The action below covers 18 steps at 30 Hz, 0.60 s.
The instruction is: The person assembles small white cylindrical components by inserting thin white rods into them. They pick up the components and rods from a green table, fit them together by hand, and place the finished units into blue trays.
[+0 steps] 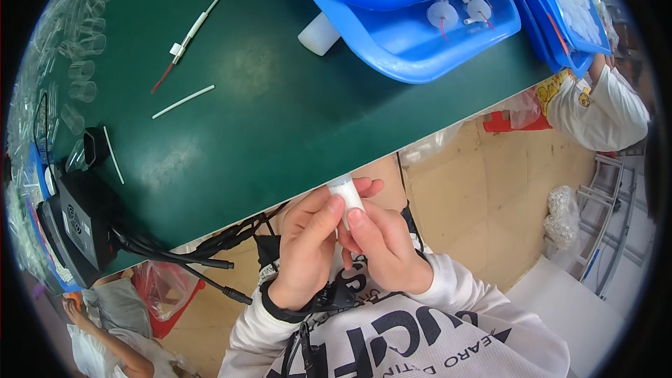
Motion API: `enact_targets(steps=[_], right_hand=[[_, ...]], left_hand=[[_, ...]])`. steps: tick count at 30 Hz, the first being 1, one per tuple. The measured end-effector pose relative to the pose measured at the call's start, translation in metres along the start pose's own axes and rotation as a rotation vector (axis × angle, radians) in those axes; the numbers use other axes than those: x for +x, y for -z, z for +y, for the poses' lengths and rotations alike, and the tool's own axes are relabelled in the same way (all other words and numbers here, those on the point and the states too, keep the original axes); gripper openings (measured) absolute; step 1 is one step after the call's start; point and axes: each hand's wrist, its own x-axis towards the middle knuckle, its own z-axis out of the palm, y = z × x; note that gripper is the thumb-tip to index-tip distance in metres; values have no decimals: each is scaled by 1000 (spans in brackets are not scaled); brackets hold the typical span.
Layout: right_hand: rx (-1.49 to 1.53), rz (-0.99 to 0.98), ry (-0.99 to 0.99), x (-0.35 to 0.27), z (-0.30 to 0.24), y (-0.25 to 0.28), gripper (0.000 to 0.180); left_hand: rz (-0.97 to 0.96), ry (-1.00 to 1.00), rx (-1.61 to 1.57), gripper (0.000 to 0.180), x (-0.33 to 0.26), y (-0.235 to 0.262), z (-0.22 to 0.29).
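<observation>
Just off the table's near edge, both hands hold a short white cylinder point(349, 197) with a clear or bluish upper end. My left hand point(308, 238) grips it from the left, thumb along its side. With the thumb pressed near its lower end, my right hand point(386, 243) grips it from the right. The fingers behind it are partly hidden. On the green table point(245, 154) lie a thin white rod assembly with red wires point(185, 38), a plain white stick point(183, 101) and another thin white stick point(113, 155).
Stacked blue trays point(413, 63) hold round white parts with red wires point(442, 15). A white cylinder point(319, 35) lies beside them. Clear plastic cups point(82, 91) line the left edge, near a black device point(80, 220) with cables point(203, 255). Other people sit at left and right.
</observation>
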Motion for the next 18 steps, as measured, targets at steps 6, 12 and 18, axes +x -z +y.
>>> enact_targets(steps=[6, 12, 18], right_hand=[[-10, 11, -19, 0, -9, -5, 33], [73, 11, -45, 1, -9, -13, 34], [227, -32, -111, 0, -7, -12, 38]], left_hand=[[64, -28, -87, 38, -1, -2, -4], [121, -45, -111, 29, -2, -2, -2], [148, -28, -36, 29, -4, -2, 3]])
